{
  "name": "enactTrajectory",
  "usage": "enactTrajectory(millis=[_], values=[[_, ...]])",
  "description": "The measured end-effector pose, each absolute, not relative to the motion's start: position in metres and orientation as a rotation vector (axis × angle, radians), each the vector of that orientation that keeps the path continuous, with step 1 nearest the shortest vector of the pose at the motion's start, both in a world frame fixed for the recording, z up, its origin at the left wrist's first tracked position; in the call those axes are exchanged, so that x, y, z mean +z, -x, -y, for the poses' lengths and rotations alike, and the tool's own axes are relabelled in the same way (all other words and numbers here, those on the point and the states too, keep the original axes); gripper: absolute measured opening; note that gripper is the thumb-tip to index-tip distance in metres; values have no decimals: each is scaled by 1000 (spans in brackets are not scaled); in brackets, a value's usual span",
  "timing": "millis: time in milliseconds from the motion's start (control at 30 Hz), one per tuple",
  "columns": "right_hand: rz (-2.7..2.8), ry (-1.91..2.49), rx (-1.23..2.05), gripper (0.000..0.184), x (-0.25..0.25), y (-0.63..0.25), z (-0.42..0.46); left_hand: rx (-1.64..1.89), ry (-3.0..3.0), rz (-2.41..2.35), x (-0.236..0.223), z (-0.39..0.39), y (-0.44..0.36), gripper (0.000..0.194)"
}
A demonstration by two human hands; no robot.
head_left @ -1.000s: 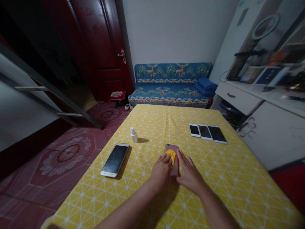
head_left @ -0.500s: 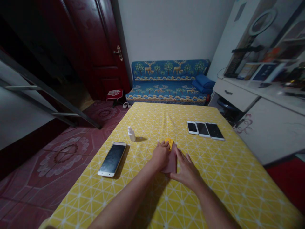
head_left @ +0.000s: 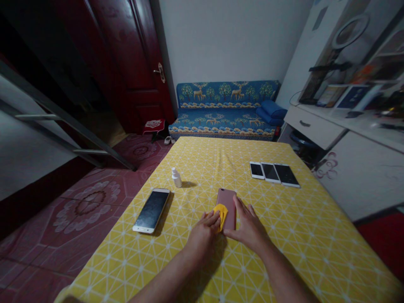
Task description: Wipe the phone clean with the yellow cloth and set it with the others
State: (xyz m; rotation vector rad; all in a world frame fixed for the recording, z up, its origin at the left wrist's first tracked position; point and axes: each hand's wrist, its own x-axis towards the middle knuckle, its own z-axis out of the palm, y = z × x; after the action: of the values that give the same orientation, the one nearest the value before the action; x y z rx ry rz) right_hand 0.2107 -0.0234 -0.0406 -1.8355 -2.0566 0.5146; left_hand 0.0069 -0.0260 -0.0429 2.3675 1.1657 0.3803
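cloth (head_left: pixel 220 215): yellow | phone (head_left: pixel 229 202): rose pink | tablecloth (head_left: pixel 303 252): yellow, white lattice | sofa (head_left: pixel 224 120): blue, deer-and-tree print

Five smartphones (head_left: pixel 226 209), one white bottle (head_left: pixel 176 178), one yellow cloth (head_left: pixel 221 214)

Passing room runs between the small white bottle (head_left: pixel 176 178) and the pink phone (head_left: pixel 227 201). Three phones (head_left: pixel 274 174) block the way at upper right.

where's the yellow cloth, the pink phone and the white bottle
yellow cloth (head_left: pixel 221 214), head view, on its middle
pink phone (head_left: pixel 229 201), head view, on its bare back
white bottle (head_left: pixel 177 181), head view, on its body
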Motion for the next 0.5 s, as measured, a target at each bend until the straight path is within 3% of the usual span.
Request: enactTrajectory(millis=[167, 500], values=[[2079, 1826, 463, 116, -47, -213, 23, 430, -2348, -1286, -59, 35, -13, 49], [2035, 1872, 365, 110, -48, -203, 27, 398, -2492, -1461, -55, 51, -25, 48]])
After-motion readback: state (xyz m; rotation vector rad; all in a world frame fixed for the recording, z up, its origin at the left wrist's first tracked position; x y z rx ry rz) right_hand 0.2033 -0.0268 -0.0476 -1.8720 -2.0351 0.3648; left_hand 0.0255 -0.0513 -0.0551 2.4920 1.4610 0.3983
